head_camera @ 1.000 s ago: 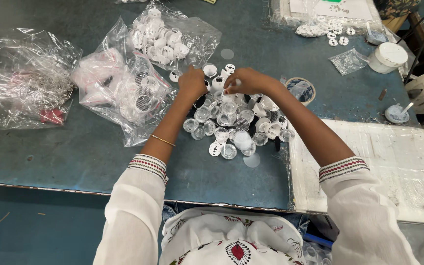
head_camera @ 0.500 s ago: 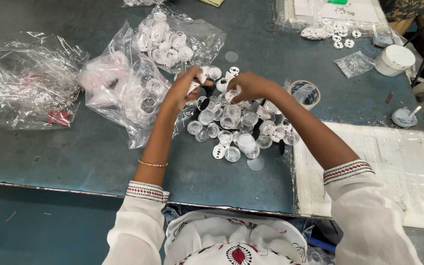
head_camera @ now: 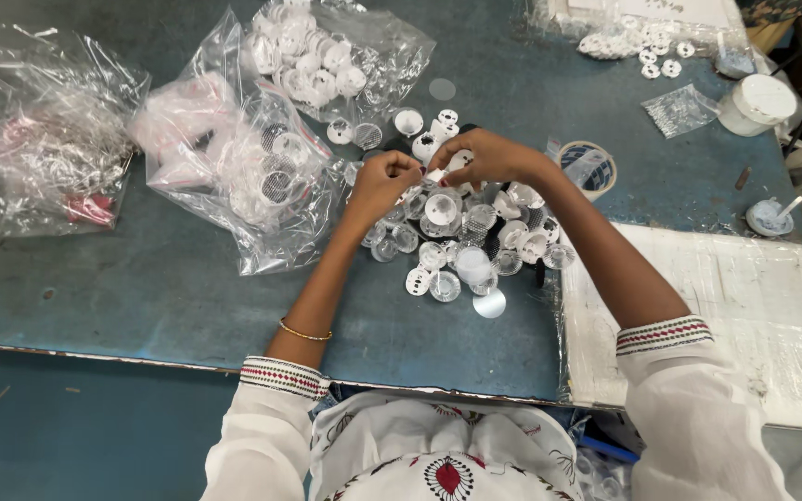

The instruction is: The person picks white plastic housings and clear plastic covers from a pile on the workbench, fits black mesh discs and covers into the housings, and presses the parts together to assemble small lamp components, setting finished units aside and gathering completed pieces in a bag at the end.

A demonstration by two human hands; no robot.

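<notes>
The blue-grey worktable (head_camera: 141, 306) filled the view, with a white plastic-wrapped slab (head_camera: 744, 306) lying at the near right. On the left sat a crumpled clear bag (head_camera: 39, 130), and just right of it two more bags of round parts (head_camera: 262, 167), one reaching to the far edge. A loose heap of small clear and white round pieces (head_camera: 475, 241) lay mid-table, right under the hands. A roll of tape (head_camera: 588, 167) sat just right of that heap, a white tub (head_camera: 758, 102) farther off at the far right. Above the heap, the left hand (head_camera: 384, 181) and right hand (head_camera: 486, 158) met fingertip to fingertip, both pinched narrow on one small white piece (head_camera: 438, 173) held between them. Best handled, I'd judge, low over the heap with a light, square pinch, so a slipped piece would drop among its fellows rather than roll off.
</notes>
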